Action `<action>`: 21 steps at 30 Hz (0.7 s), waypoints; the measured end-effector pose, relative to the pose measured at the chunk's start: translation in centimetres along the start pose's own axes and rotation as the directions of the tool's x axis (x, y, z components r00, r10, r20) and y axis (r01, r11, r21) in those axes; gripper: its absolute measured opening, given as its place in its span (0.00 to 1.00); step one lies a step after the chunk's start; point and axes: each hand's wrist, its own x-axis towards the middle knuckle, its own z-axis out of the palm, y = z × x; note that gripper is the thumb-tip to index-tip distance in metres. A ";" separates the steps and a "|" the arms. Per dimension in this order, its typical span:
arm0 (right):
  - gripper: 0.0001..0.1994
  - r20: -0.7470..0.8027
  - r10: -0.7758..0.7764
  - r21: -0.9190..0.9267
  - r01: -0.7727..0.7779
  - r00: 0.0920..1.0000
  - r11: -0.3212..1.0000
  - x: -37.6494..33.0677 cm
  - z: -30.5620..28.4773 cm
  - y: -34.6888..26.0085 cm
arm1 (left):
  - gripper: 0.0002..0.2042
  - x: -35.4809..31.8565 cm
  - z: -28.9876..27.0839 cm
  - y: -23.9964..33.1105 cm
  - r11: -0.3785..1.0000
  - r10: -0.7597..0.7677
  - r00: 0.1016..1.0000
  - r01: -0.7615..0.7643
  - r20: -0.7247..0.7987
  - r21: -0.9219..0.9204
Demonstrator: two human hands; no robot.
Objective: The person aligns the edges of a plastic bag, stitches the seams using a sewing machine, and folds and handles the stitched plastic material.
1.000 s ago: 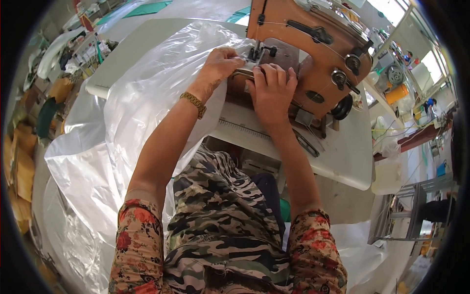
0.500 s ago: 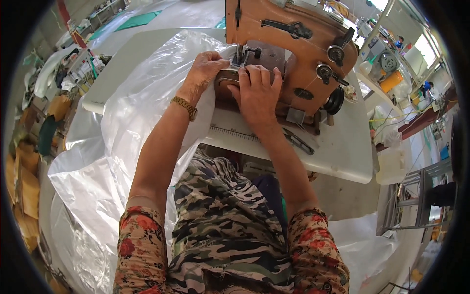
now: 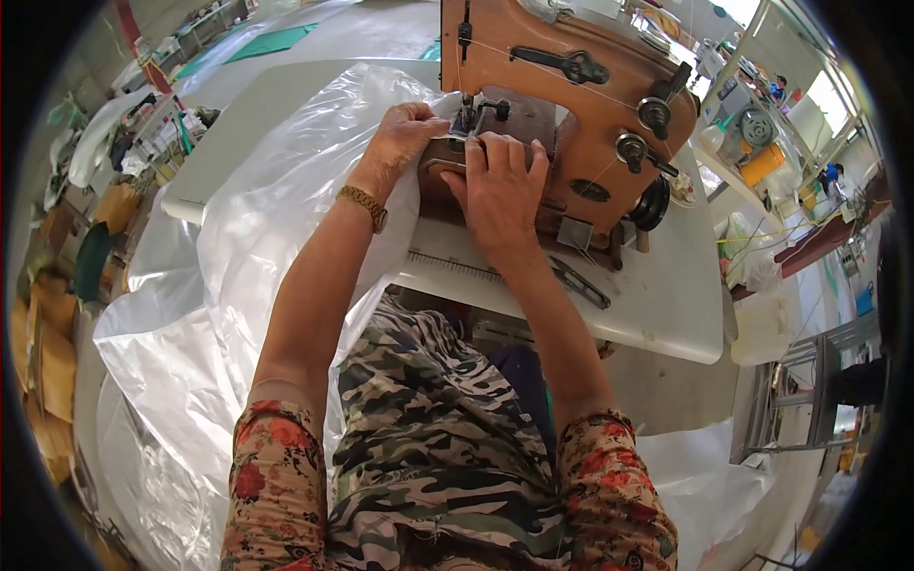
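An orange-brown industrial sewing machine (image 3: 581, 86) stands on a white table (image 3: 666, 295). A big sheet of clear plastic film (image 3: 257, 247) drapes over the table's left side and down past my lap. My left hand (image 3: 405, 138), a gold bracelet on its wrist, grips the film's edge just left of the needle (image 3: 466, 114). Beside it, my right hand (image 3: 500, 181) lies flat, fingers together, pressing the material on the machine bed just below the needle. The part of the film under both hands is hidden.
Dark snips (image 3: 579, 284) and a ruler strip (image 3: 455, 266) lie on the table near its front edge. Shelves with a yellow container (image 3: 762, 164) stand at the right, a metal frame (image 3: 800, 400) lower right. Cluttered bags and boxes (image 3: 57, 314) line the left.
Both hands stay at the needle. The view has shifted so the machine and table now sit further left and lower in the picture. The film has barely moved.
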 end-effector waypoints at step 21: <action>0.24 -0.012 -0.003 -0.009 0.003 1.000 1.000 0.1 -0.3 -0.4 | 0.08 0.6 -0.2 -0.7 0.987 0.026 0.999 -0.023 -0.021 0.159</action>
